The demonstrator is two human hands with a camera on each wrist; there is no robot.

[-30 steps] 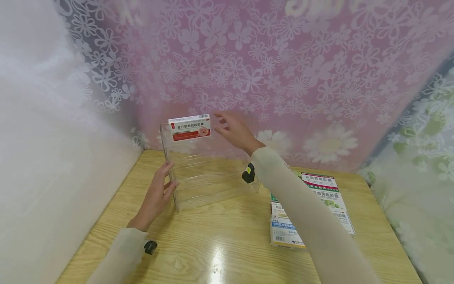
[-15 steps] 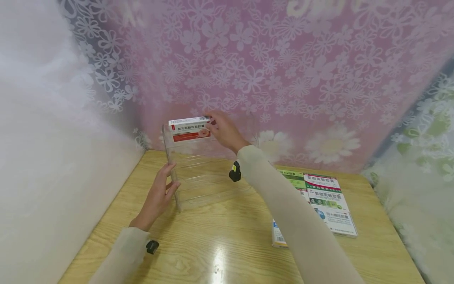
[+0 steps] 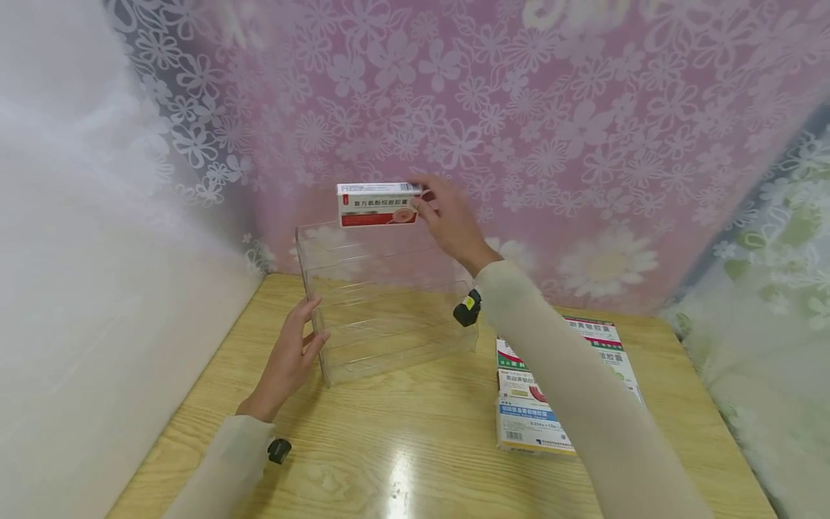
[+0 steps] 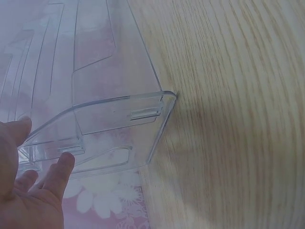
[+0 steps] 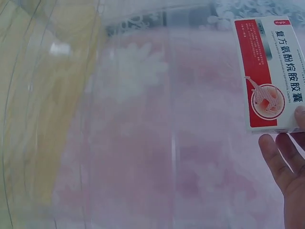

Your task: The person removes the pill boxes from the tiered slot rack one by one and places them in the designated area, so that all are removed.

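In the head view, a white and red medicine box (image 3: 379, 205) is raised just above the top of a clear plastic tiered rack (image 3: 389, 356). My right hand (image 3: 450, 216) pinches its right end between thumb and fingers. The right wrist view shows the printed front of the medicine box (image 5: 268, 76), with my right hand (image 5: 290, 167) at its lower end. My left hand (image 3: 285, 360) grips the rack's left side panel. Seen from the left wrist, my left hand (image 4: 35, 191) has its thumb and fingers on either side of that panel's edge.
Several flat medicine boxes (image 3: 528, 425) lie in rows on the wooden table (image 3: 415, 461) at the right, partly hidden by my right sleeve. A flowered pink curtain (image 3: 551, 144) hangs behind the rack. A pale wall (image 3: 117, 252) borders the table's left side.
My right hand reached the medicine box on the rack's top tier, took hold of its right end and lifted it up and to the right. My left hand has stayed on the rack.
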